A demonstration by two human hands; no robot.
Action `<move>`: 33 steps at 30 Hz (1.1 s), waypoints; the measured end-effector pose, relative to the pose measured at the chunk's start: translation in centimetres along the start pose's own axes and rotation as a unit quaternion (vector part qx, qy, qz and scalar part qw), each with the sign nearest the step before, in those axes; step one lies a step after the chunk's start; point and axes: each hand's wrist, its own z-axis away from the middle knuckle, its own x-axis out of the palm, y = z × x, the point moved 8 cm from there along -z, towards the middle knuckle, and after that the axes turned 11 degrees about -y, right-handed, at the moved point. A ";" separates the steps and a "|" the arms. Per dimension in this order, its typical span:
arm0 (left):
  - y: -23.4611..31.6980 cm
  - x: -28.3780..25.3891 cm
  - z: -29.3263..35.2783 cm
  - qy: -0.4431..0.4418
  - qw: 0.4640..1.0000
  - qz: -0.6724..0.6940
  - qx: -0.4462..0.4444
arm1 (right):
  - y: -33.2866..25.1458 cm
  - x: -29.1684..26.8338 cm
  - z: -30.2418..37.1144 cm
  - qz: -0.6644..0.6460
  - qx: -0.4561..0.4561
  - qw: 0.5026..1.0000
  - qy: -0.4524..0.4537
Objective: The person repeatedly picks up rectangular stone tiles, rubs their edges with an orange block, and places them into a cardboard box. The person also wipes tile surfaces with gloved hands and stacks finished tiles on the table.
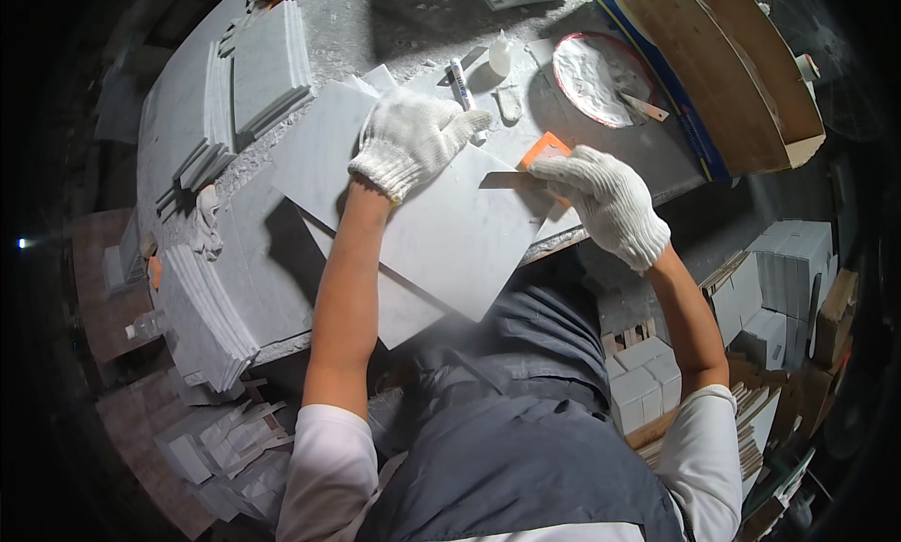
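Note:
A pale, square marble tile (449, 230) lies turned cornerwise at the near table edge, overhanging it above my lap. Another tile (402, 307) shows beneath it. My left hand (410, 140), in a white knit glove, is closed over the far edge of the upper tile; its fingertips are partly hidden. In my gloved right hand (608, 197) is a flat metal scraper blade (505, 180), pinched by the fingers and held over the tile's right corner. An orange flat piece (546, 148) shows just behind those fingers; I cannot tell whether the hand touches it.
Beyond my hands are a marker tube (461, 84), a small white squeeze bottle (500, 56) and a red-rimmed tub of white paste (601, 68) with a putty knife (645, 106). Tile stacks (270, 68) stand left, a cardboard box (718, 63) far right. White cartons (646, 382) sit below right.

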 end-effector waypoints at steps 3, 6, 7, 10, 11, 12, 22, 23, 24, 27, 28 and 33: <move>-0.1 0.0 0.0 0.004 1.000 -0.005 0.005 | 0.3 1.3 1.2 0.011 0.043 0.998 -0.043; -0.2 0.1 -0.2 0.006 1.000 -0.013 0.012 | 0.9 1.6 1.9 0.035 0.050 0.997 -0.052; -0.2 0.1 -0.1 0.007 1.000 -0.017 0.013 | 0.2 1.0 1.7 -0.012 -0.015 1.000 -0.009; -0.2 0.3 0.0 0.000 1.000 -0.008 0.011 | 0.7 1.0 1.2 -0.007 0.025 1.000 0.001; -0.2 0.2 0.0 0.008 1.000 -0.005 0.008 | 0.8 1.4 1.4 -0.033 0.061 0.998 0.003; -0.2 0.0 0.1 0.014 1.000 -0.001 0.006 | -0.4 1.2 1.6 -0.019 0.024 0.999 0.029; -0.1 0.0 0.1 0.006 1.000 0.018 0.002 | -0.8 1.4 1.8 -0.055 0.038 0.997 0.026; -0.1 -0.1 0.1 0.002 1.000 0.006 -0.005 | -0.9 1.6 2.0 -0.009 0.056 0.998 0.015; 0.0 -0.1 0.1 0.000 1.000 -0.004 -0.005 | -1.2 2.0 2.3 0.036 0.076 0.996 0.003; 0.1 -0.2 -0.2 -0.005 1.000 0.006 -0.012 | -2.3 2.3 2.6 -0.019 0.058 0.997 -0.036; -0.1 0.0 -0.2 -0.019 0.999 0.018 -0.024 | -2.0 2.5 2.4 -0.023 0.076 0.995 -0.067; -0.4 0.9 0.0 -0.039 0.999 0.003 -0.014 | -1.0 1.5 1.7 -0.150 0.027 0.988 -0.017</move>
